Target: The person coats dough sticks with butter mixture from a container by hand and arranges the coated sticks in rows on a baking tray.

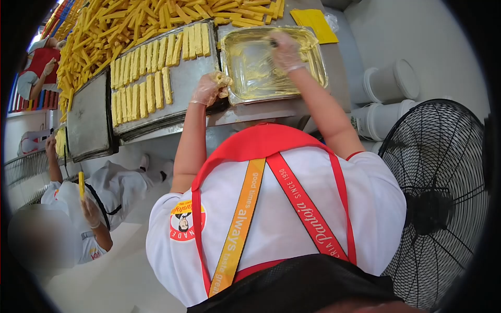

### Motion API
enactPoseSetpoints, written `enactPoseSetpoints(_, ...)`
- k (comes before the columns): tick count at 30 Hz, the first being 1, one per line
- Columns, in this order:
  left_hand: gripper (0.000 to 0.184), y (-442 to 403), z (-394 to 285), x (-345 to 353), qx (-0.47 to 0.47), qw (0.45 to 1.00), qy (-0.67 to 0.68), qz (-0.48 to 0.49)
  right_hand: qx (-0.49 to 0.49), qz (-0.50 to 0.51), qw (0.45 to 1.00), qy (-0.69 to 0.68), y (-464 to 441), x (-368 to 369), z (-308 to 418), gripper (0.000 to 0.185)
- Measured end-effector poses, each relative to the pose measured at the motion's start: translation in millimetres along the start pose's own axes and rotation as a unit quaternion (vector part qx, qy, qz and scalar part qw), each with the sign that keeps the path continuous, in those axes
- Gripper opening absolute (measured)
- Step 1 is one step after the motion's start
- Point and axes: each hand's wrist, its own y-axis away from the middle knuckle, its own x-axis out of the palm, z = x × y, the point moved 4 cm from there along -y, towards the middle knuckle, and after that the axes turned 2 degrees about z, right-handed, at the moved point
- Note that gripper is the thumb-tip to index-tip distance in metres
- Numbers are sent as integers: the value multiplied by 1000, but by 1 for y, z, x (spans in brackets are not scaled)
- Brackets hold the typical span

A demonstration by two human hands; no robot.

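My left hand, in a clear glove smeared with pale yellow spread, is curled at the left rim of a shallow metal pan. Whatever its fingers hold cannot be made out. Over the pan, my gloved right hand is closed and blurred by motion. A small dark end, like a tool's handle, shows at its fingers; the rest is hidden. Yellow spread coats the pan's floor and sides. Left of the pan, a dark baking tray carries two rows of pale-coated sticks.
Uncoated yellow sticks are heaped behind the trays. A bare tray lies at left. A yellow sheet sits behind the pan. White buckets and a large fan stand at right. A co-worker holds a yellow stick at left.
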Motion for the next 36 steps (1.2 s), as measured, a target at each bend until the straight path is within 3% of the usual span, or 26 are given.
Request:
enactPoseSetpoints(2,5,-1,0,1,-9,1000,4,-2,-48,23,995,-90,-6,39,37,16)
enactPoseSetpoints(4,5,7,-17,6,-31,999,6,-14,-11,106,989,-98,-11,79,65,16)
enactPoseSetpoints(7,6,18,-40,14,-59,997,14,-39,37,103,991,-80,-15,90,57,18)
enactPoseSetpoints(10,21,14,-29,6,-132,976,-173,-11,58,18,998,-18,-5,66,-7,34)
enactPoseSetpoints(12,21,18,-33,9,-114,970,-215,-12,187,89,975,83,-5,22,-30,39)
enactPoseSetpoints(14,22,15,-25,4,-85,976,-198,-9,254,125,959,35,-6,-14,-46,42)
enactPoseSetpoints(17,21,17,-30,7,-98,984,-147,-24,258,93,959,73,-16,-17,-62,44)
enactPoseSetpoints(19,21,17,-37,9,-115,980,-159,-32,220,85,971,25,-21,16,-38,43)
enactPoseSetpoints(20,20,18,-37,9,-125,978,-164,-35,98,61,993,10,-19,30,-9,42)
enactPoseSetpoints(22,20,15,-25,6,-135,984,-108,-42,70,106,991,-42,-18,76,35,39)
enactPoseSetpoints(23,20,14,-22,5,-138,986,-80,-46,162,174,968,-76,-19,98,41,38)
enactPoseSetpoints(26,20,17,-29,5,-118,986,-109,-41,200,226,950,-85,-15,105,39,33)
enactPoseSetpoints(28,17,22,-42,12,-122,986,-108,-40,101,136,985,38,-14,64,20,30)
enactPoseSetpoints(29,15,26,-47,15,-127,985,-107,-41,106,118,987,14,-15,58,-12,33)
enactPoseSetpoints(30,14,26,-51,15,-116,985,-124,-25,120,129,982,64,-16,31,-24,37)
enactPoseSetpoints(32,8,14,-31,10,-83,996,-20,-38,217,149,960,98,-19,6,-71,42)
enactPoseSetpoints(34,14,14,-25,12,-74,994,64,-47,261,173,946,82,-23,-11,-59,43)
enactPoseSetpoints(36,15,16,-30,13,-80,994,47,-49,266,203,941,39,-31,-6,-32,43)
